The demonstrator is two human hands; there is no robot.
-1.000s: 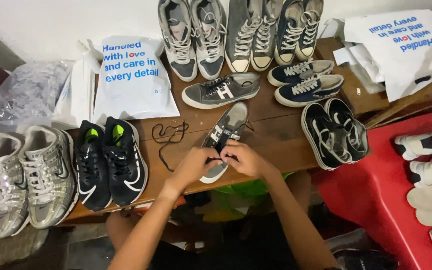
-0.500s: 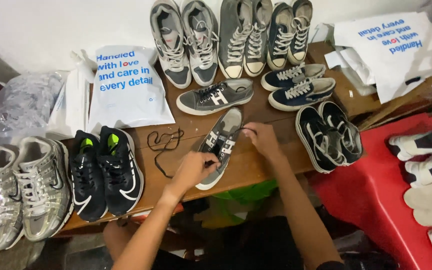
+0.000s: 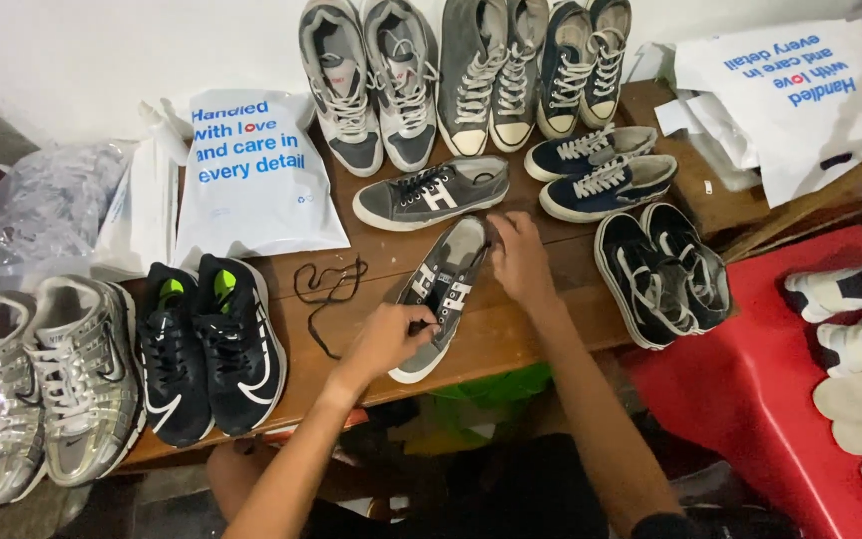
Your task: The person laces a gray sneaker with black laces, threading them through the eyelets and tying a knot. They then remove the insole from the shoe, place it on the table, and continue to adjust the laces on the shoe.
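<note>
While both hands work on it, a grey sneaker (image 3: 443, 291) lies on the wooden table (image 3: 511, 334), near the front edge, toe toward the person. Left hand (image 3: 389, 339) grips the toe end, fingers pinched at the lower lacing. Right hand (image 3: 517, 258) rests at the heel opening, fingers curled over the rim; how firm that grip is cannot be told.

Matching grey sneaker (image 3: 433, 192) lies on its side just behind. Loose black lace (image 3: 323, 291) lies on the wood to the left, apart from the shoe. Further left: pair of black sneakers (image 3: 204, 344), then a silver pair (image 3: 37, 384) at the table's end. White plastic bag (image 3: 256, 180) with blue print behind those, crumpled clear bag (image 3: 42, 210) beside it.

To the right: black pair (image 3: 662, 271), navy pair (image 3: 601, 170) behind it. Three more pairs stand against the wall (image 3: 102, 50). Red surface (image 3: 750, 399) at far right holds white shoes.
</note>
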